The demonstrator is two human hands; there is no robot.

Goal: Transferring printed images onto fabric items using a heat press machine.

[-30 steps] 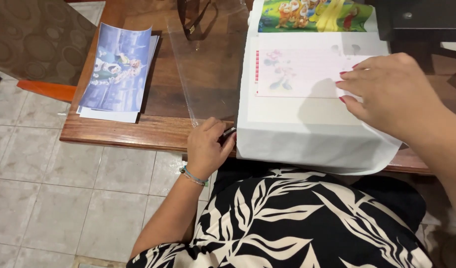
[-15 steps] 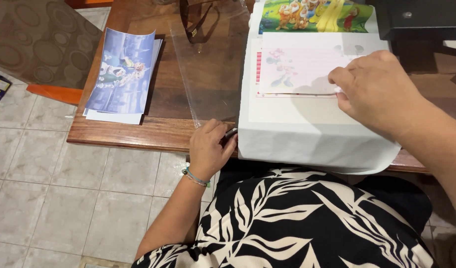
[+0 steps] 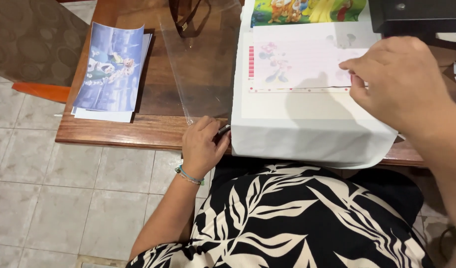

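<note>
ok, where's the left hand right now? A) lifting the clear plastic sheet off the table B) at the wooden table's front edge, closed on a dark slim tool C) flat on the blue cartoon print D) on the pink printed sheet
B: the left hand sits at the front edge of the brown wooden table, fingers closed around a dark slim tool; the right hand is the one on the pink printed sheet.

Left hand (image 3: 202, 147) lies low with the fingers curled inward, knuckles up; a beaded band circles its wrist; the forearm runs down and left, bare. Right hand (image 3: 399, 79) reaches in from the right, palm down, thumb and fingertips (image 3: 348, 65) pinched together; its forearm slants off toward the lower right.
</note>
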